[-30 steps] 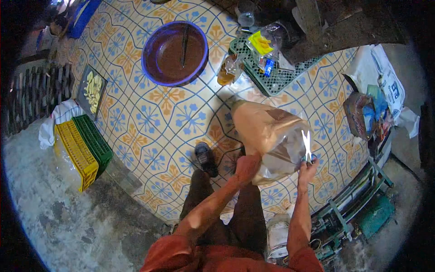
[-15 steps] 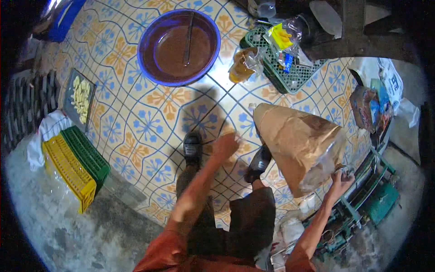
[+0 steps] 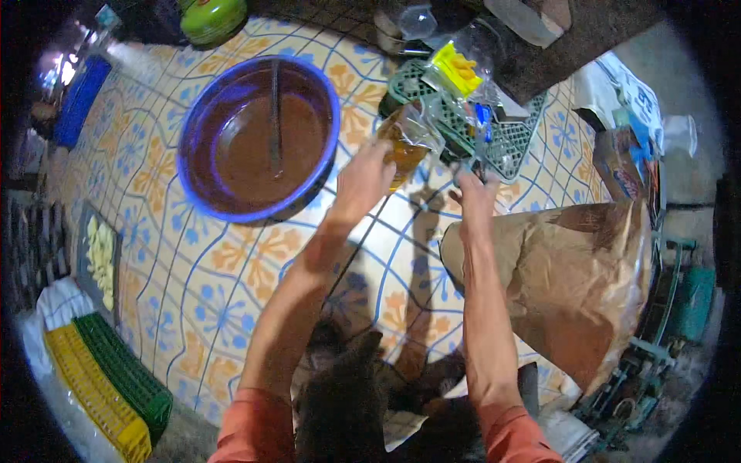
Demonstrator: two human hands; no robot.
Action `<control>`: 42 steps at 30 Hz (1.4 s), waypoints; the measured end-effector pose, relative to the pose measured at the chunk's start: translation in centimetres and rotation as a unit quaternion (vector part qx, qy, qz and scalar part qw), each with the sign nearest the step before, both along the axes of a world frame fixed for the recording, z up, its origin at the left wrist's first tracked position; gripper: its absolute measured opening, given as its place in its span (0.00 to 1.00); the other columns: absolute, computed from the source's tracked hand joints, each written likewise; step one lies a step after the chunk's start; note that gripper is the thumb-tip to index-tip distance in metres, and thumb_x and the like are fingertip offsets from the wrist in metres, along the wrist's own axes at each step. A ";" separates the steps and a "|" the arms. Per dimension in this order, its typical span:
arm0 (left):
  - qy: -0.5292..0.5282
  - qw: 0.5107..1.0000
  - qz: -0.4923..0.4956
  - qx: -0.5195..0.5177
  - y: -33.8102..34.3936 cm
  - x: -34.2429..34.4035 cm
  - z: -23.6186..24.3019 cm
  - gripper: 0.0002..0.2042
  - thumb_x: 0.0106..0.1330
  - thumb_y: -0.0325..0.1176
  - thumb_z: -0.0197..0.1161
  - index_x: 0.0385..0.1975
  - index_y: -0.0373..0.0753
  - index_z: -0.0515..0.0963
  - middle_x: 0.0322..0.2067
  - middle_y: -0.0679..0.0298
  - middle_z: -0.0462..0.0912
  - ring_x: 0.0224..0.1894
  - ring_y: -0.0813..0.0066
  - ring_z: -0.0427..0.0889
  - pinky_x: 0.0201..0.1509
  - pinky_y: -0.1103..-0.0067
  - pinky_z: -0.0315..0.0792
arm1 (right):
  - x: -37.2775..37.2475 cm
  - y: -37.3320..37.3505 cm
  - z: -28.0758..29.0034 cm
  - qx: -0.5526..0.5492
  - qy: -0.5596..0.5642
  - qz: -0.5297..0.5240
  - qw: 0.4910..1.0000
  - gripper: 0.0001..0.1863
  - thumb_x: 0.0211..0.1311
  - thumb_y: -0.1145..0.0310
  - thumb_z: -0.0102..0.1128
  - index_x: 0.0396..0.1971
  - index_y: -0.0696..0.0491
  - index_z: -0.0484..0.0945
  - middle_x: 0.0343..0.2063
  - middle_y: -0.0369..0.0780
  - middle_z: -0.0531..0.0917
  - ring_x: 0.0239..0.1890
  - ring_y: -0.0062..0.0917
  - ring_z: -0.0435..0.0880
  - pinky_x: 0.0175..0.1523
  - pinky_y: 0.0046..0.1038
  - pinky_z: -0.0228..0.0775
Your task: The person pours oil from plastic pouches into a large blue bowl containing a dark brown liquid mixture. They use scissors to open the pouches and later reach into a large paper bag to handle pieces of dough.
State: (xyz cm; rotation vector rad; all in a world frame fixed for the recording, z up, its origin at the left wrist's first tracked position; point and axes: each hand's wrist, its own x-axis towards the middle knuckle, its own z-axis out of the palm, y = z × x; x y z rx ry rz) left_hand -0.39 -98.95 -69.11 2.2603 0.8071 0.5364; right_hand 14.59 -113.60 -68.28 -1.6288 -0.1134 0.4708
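My left hand point(image 3: 366, 181) has its fingers closed on the side of a clear plastic bag with amber contents point(image 3: 407, 154), beside the green crate. To the right of the bag, my right hand point(image 3: 477, 193) is closed around a small dark object, blurred and partly hidden by the fingers. Below and right of that hand lies a large brown paper sack point(image 3: 575, 282) on its side, partly covered by my right forearm. Left of my left hand stands a purple basin point(image 3: 336, 147) holding brown liquid, with a long dark stick leaning in it.
An upturned green crate point(image 3: 505, 150) carries a yellow packet point(image 3: 455, 69) and other packaging. A tray of pale pieces point(image 3: 100, 255) and yellow and green crates point(image 3: 108, 386) are at the left. Green metal machinery point(image 3: 656, 347) stands at the lower right.
I have leaned forward over the floor. My left hand has reached up to the amber bag. My right hand has left the paper sack's open end and moved beside the green crate.
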 end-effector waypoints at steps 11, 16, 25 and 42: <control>0.025 0.989 -0.127 0.076 6.4 8.1 -2.6 0.19 0.53 0.40 0.66 0.41 0.36 0.75 0.36 0.50 0.81 0.42 0.50 0.80 0.47 0.64 0.72 | 3.4 4.4 -7.7 0.012 -0.092 0.028 0.995 0.35 0.50 0.69 0.65 0.55 0.64 0.56 0.44 0.51 0.81 0.44 0.28 0.80 0.47 0.26 0.71; 0.070 0.972 -0.153 0.167 5.6 5.1 -2.1 0.14 0.62 0.42 0.59 0.31 0.35 0.74 0.31 0.48 0.80 0.37 0.48 0.80 0.39 0.59 0.72 | 5.2 5.3 -7.6 -0.129 -0.236 0.086 0.959 0.33 0.47 0.64 0.65 0.53 0.61 0.62 0.38 0.49 0.83 0.41 0.39 0.82 0.49 0.32 0.70; -0.020 0.985 -0.163 0.046 2.6 -3.8 -2.8 0.17 0.69 0.42 0.52 0.26 0.34 0.76 0.25 0.45 0.77 0.29 0.46 0.78 0.32 0.60 0.69 | 3.1 2.8 -2.9 -0.154 -0.316 0.063 0.934 0.24 0.51 0.67 0.60 0.47 0.61 0.67 0.36 0.50 0.83 0.31 0.35 0.82 0.41 0.33 0.71; -0.038 0.997 -0.065 -0.035 -2.8 -12.2 -1.5 0.13 0.70 0.33 0.53 0.26 0.30 0.74 0.19 0.59 0.70 0.22 0.72 0.65 0.28 0.76 0.64 | 3.7 -7.3 -3.8 -0.243 -0.373 -0.109 0.889 0.31 0.53 0.66 0.63 0.54 0.62 0.61 0.42 0.50 0.78 0.44 0.32 0.78 0.49 0.32 0.67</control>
